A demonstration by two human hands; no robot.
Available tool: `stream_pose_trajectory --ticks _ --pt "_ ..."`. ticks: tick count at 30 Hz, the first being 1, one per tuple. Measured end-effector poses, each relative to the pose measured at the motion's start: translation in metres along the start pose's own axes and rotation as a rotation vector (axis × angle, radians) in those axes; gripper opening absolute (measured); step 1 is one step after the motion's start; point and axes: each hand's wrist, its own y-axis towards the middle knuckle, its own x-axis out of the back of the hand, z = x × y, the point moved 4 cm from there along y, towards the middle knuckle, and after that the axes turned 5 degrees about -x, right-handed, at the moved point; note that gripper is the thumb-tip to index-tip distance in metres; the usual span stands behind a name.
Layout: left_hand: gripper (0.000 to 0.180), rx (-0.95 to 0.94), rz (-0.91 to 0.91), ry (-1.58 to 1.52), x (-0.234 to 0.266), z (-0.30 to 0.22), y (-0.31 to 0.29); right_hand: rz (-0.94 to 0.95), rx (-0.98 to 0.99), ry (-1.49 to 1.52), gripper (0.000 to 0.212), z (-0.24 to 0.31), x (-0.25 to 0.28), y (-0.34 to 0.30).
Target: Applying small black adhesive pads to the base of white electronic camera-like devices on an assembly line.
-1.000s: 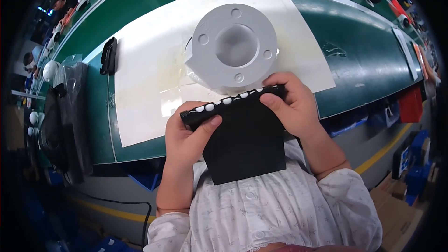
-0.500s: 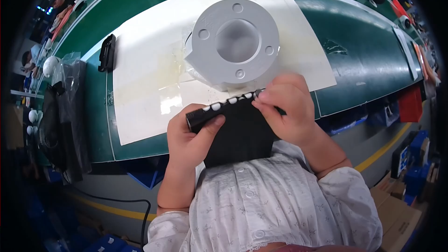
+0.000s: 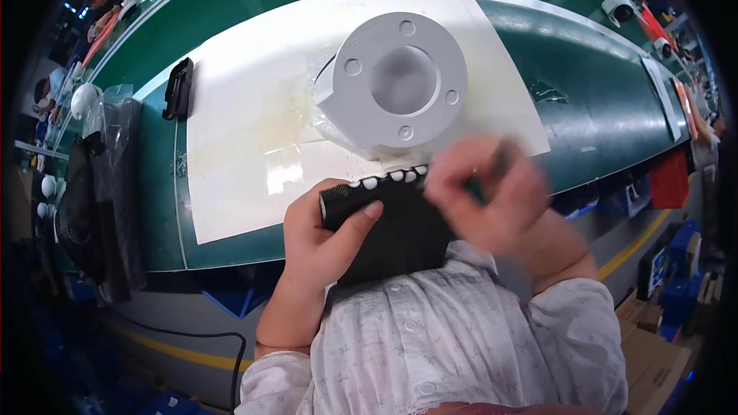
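Observation:
My left hand (image 3: 319, 234) is closed round the left end of a black sheet (image 3: 400, 242), its thumb pressing on the front. The sheet's upper edge is curled into a roll, and small white rounded pads (image 3: 370, 183) stick up along it. My right hand (image 3: 492, 196), blurred by motion, is at the sheet's right end with thumb and forefinger curled into a pinch. Whatever lies between those fingertips is too smeared to make out. Just beyond both hands stands a pale grey ring-shaped housing (image 3: 453, 53), with a round central opening and several round recesses on its face.
Under the housing lies a white board (image 3: 238, 123) on the green table (image 3: 592, 107). A black plastic part (image 3: 178, 89) sits by the board's left edge. Dark bagged material (image 3: 115, 184) hangs at the left, and a red bin (image 3: 669, 179) is at the right. Other people are farther off.
My right hand has moved slightly right and turned, blurring. The black sheet and left hand have shifted a little right and down in the picture; fewer white pads show along the edge.

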Motion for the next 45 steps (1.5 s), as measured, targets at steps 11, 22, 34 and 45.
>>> stream_pose_trajectory --ticks 11,22,34,45 --pt "0.028 -0.567 0.058 0.327 -0.007 -0.004 0.006 0.008 -0.522 0.091 0.067 -0.029 0.025 0.083" --pt "0.029 -0.605 0.095 0.334 -0.005 -0.006 0.006 0.155 0.157 -0.588 0.06 0.0 0.013 0.066" --pt "0.024 -0.587 0.079 0.308 -0.007 -0.005 0.005 0.049 -0.071 -0.177 0.043 -0.02 -0.006 0.07" --pt "0.022 -0.567 0.075 0.276 -0.006 -0.005 0.007 0.164 0.014 -0.774 0.034 0.011 -0.011 0.063"
